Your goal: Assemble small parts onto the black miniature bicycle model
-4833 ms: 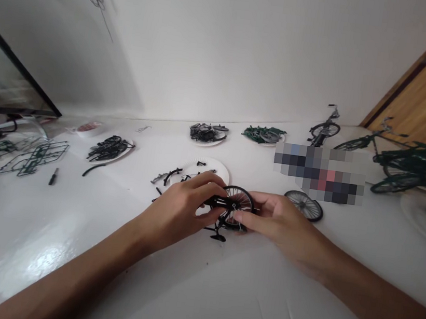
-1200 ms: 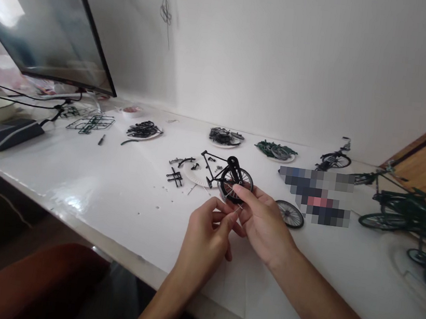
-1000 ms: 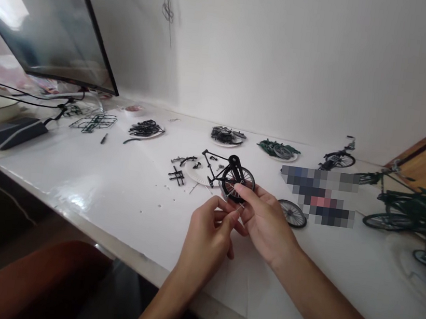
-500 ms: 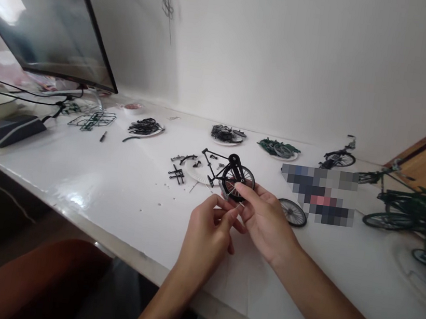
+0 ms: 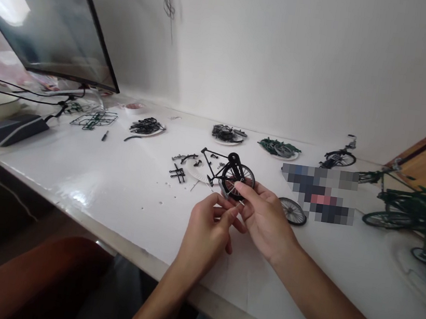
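Observation:
My right hand (image 5: 264,213) is closed on a black model bicycle frame (image 5: 214,165), with its thumb over the fitted spoked wheel (image 5: 249,177). A black chain guard (image 5: 235,162) runs up from that wheel. Just below, my left hand (image 5: 209,232) pinches a thin silvery metal piece (image 5: 241,203) against the wheel's lower side; its exact kind is too small to tell. A loose spoked wheel (image 5: 293,212) lies on the table right of my right hand. Behind the frame, a white paper plate (image 5: 204,179) bears small black parts.
Black crossed parts (image 5: 178,173) lie left of the plate. Plates of parts (image 5: 228,135) stand along the wall, with green racks (image 5: 94,119) and a screwdriver (image 5: 105,136) farther left. Model bicycles (image 5: 403,205) stand at right. A monitor (image 5: 54,18) rises at left.
Both hands keep nearly the same grip, the left still pinching at the wheel's lower side. The view has shifted very slightly.

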The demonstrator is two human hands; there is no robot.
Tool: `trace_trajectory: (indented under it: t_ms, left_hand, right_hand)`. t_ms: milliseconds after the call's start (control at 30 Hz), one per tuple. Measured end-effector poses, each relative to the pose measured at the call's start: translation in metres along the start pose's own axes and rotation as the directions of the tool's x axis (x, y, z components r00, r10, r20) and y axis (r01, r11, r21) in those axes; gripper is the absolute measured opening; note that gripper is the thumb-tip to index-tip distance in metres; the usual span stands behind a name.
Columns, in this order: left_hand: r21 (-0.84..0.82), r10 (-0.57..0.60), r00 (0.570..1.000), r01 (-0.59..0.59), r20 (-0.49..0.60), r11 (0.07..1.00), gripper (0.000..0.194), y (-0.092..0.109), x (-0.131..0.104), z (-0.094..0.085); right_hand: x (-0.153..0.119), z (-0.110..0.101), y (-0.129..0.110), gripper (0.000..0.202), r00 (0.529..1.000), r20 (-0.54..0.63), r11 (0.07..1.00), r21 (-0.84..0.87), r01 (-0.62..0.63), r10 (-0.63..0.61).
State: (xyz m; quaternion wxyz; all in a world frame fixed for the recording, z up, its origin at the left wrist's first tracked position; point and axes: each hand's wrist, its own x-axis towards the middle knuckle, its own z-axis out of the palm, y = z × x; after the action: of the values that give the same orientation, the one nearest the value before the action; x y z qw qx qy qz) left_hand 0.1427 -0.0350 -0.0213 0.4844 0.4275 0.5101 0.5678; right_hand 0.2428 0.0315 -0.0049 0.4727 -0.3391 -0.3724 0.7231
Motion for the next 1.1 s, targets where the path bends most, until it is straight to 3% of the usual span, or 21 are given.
trace_trajectory:
  t_ms: [300, 467, 667, 900, 1000, 1100]
  left_hand:
    - [0.074, -0.065, 0.995, 0.071, -0.077, 0.995, 0.019, 0.006, 0.006, -0.004]
    - [0.093, -0.088, 0.996, 0.089, -0.021, 0.992, 0.018, 0.006, 0.006, -0.008]
    - [0.077, -0.065, 0.997, 0.067, -0.029, 0.995, 0.016, 0.004, 0.006, -0.006]
    - [0.086, -0.064, 0.996, 0.069, -0.062, 0.994, 0.017, 0.001, 0.008, -0.008]
    - [0.219, 0.007, 0.995, 0.015, -0.099, 0.976, 0.019, 0.001, 0.004, -0.013]
    - [0.488, 0.106, 0.982, -0.017, -0.155, 0.872, 0.022, 0.006, 0.003, -0.019]
  right_hand:
    - [0.000, 0.003, 0.004, 0.026, 0.995, -0.055, 0.993, -0.082, 0.079, -0.084]
    - [-0.004, 0.006, 0.007, 0.027, 0.984, -0.111, 0.982, -0.139, 0.125, -0.141]
    - [-0.004, 0.007, 0.008, 0.030, 0.981, -0.141, 0.984, -0.141, 0.111, -0.131]
    - [0.000, 0.003, 0.008, 0.029, 0.991, -0.090, 0.989, -0.117, 0.086, -0.097]
    - [0.000, 0.002, 0.007, 0.026, 0.997, -0.053, 0.993, -0.108, 0.055, -0.061]
    - [0.000, 0.000, 0.007, 0.022, 1.000, -0.021, 0.994, -0.111, 0.016, -0.018]
